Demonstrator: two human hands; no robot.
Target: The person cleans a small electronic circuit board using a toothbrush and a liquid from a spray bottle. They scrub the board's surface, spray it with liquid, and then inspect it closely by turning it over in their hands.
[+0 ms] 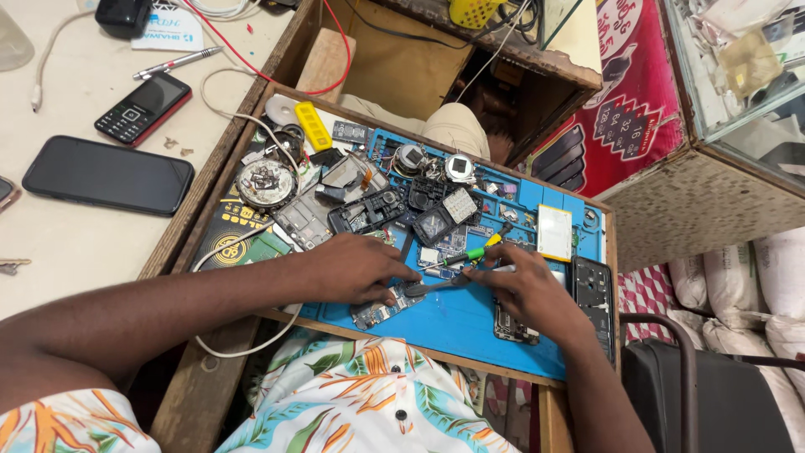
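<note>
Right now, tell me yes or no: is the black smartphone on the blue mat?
No, the black smartphone lies on the pale counter, left of the blue mat.

Wooden drawer tray pulled out from a pale counter, lined w/ a blue work mat. On the mat: phone boards, black frames, a white battery, a round speaker part. Counter holds a black smartphone, red keypad phone, pen.
</note>
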